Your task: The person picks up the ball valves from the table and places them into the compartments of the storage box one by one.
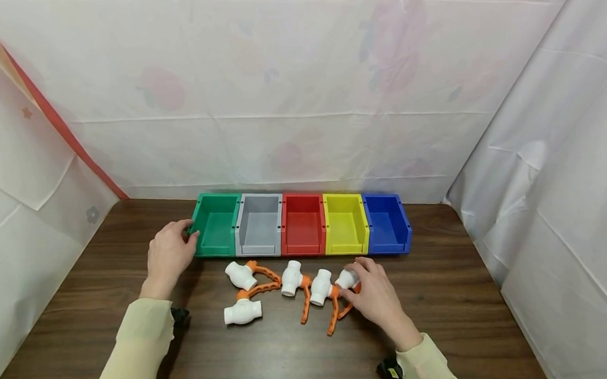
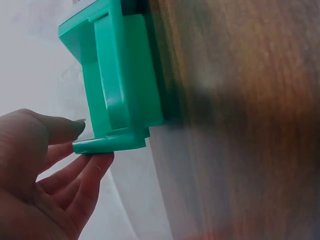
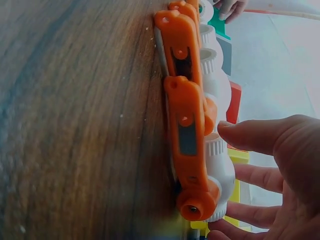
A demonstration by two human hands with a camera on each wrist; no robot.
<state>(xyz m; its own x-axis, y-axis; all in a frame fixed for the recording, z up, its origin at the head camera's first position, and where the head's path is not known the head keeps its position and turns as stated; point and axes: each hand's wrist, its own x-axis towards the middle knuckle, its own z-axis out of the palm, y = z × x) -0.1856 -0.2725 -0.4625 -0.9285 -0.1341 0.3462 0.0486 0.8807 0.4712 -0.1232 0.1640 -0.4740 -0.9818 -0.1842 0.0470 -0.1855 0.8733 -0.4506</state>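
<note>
My left hand (image 1: 168, 254) pinches the left wall of the green bin (image 1: 218, 228); in the left wrist view the thumb is on the inner side and the fingers lie outside. On the right, my right hand (image 1: 377, 293) has its thumb and fingers around the rightmost ball valve (image 3: 220, 170), white with an orange lever handle. Beside that one lies another ball valve (image 1: 321, 286), its handle pointing toward me. A similar valve (image 1: 292, 278) is left of it. Two more, an upper valve (image 1: 240, 275) and a lower valve (image 1: 242, 312), lie below the green and grey bins, handles meeting.
Right of the green bin, in one row, stand a grey bin (image 1: 259, 224), a red bin (image 1: 303, 224), a yellow bin (image 1: 345, 223) and a blue bin (image 1: 386, 225). The dark wooden table (image 1: 284, 360) is bordered by white curtains (image 1: 308, 98) behind and at both sides.
</note>
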